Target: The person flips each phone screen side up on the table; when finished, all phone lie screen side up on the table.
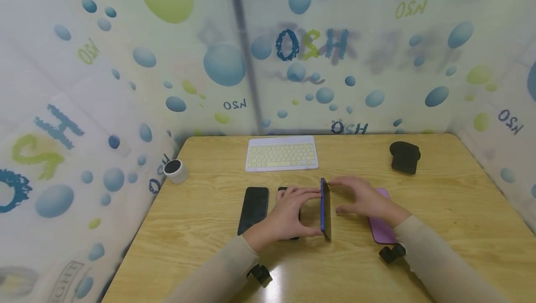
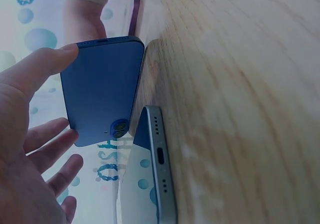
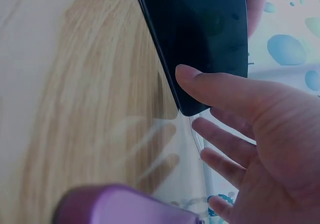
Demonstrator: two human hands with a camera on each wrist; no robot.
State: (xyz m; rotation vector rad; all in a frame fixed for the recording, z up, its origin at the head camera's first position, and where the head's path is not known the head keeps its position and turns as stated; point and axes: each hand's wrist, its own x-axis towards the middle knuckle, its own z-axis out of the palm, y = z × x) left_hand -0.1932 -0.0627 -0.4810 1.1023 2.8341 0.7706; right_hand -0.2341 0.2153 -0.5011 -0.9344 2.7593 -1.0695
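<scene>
A blue phone (image 1: 323, 210) stands on its long edge on the table, its blue back towards my left hand (image 1: 289, 214). That hand pinches it between the thumb at the near end and fingertips at the far end; the left wrist view shows the blue back (image 2: 102, 88) and its camera. My right hand (image 1: 366, 200) is on the dark screen (image 3: 200, 33) side, with fingers spread and relaxed. Beneath my left hand lies another phone (image 2: 165, 169), mostly hidden in the head view. A purple phone (image 1: 382, 231) lies partly under my right wrist.
Left of the hands, a black phone (image 1: 253, 207) lies flat. Behind them is a white keyboard (image 1: 282, 154). A small white cylinder (image 1: 176, 171) with a dark top stands at the left edge, and a black toast-shaped object (image 1: 405, 157) lies at the back right of the wooden table (image 1: 452, 191).
</scene>
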